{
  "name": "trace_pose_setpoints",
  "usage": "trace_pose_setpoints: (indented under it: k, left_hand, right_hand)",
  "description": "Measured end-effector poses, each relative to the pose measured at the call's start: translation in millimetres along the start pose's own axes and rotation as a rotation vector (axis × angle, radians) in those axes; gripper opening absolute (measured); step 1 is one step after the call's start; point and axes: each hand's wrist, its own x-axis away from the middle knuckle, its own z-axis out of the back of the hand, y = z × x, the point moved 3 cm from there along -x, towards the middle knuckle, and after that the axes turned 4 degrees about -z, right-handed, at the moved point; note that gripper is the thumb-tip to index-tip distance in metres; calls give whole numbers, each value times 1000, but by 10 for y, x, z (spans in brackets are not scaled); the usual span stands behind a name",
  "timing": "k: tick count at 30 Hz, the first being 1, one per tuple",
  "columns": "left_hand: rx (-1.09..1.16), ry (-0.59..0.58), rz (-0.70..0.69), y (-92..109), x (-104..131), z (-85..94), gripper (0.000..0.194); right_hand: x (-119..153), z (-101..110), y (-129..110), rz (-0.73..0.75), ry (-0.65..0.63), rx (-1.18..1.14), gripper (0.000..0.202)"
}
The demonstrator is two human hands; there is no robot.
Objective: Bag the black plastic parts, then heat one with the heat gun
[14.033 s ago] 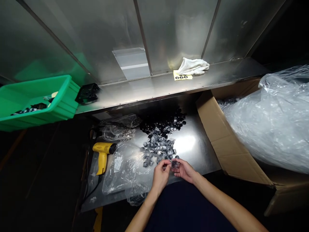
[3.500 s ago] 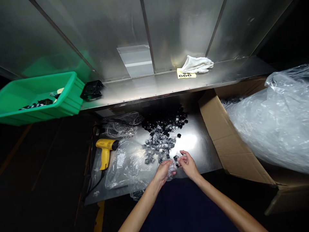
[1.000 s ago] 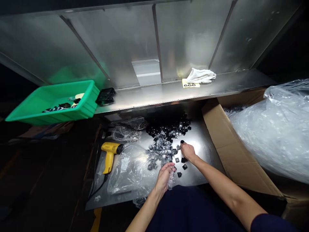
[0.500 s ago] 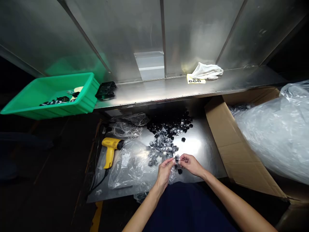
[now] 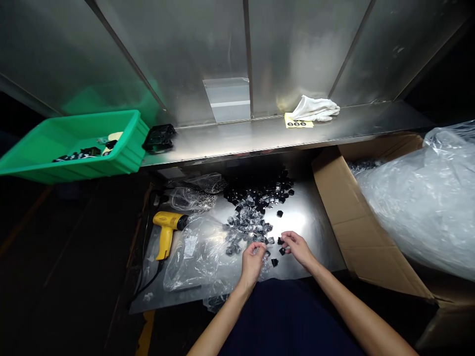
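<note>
In the head view, my left hand (image 5: pixel 253 261) is closed in a pinch at the front of the pile; what sits at its fingertips is too small to make out. To its right, my right hand (image 5: pixel 297 248) is bent over the metal tabletop, thumb and fingers closed on a small black plastic part (image 5: pixel 281 241). Another black part (image 5: pixel 282 251) lies by its thumb. Between and below the hands is a loose black part (image 5: pixel 274 262). Clear-wrapped small parts (image 5: pixel 252 217) and bare black ones (image 5: pixel 256 190) spread out behind the hands.
A yellow heat gun (image 5: pixel 166 232) and a clear plastic bag (image 5: pixel 200 267) lie left. A cardboard box (image 5: pixel 349 227) with a big plastic bag (image 5: pixel 434 198) stands right. The shelf behind holds a green bin (image 5: pixel 137 143), a black part (image 5: pixel 159 138) and white gloves (image 5: pixel 315 108).
My hands, together at the fingertips before, have come apart. The right one moved a little right, and black parts now show at its fingers. The view shifted slightly.
</note>
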Motion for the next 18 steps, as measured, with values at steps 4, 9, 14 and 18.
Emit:
trace_pose_setpoints:
  k: [4, 9, 14, 18]
  left_hand:
    - [-112, -18, -122, 106, 11, -59, 24]
    - [-184, -9, -296, 185, 6, -79, 13]
    - [-182, -1, -153, 21, -23, 33, 10]
    - [-204, -71, -105, -26, -13, 80, 22]
  right_hand:
    - [-70, -71, 64, 133, 45, 189, 32]
    - [-289, -188, -92, 326, 128, 510, 35]
    - [-556, -352, -252, 352, 63, 634, 41]
    - [-601, -337, -262, 327, 3, 543, 22]
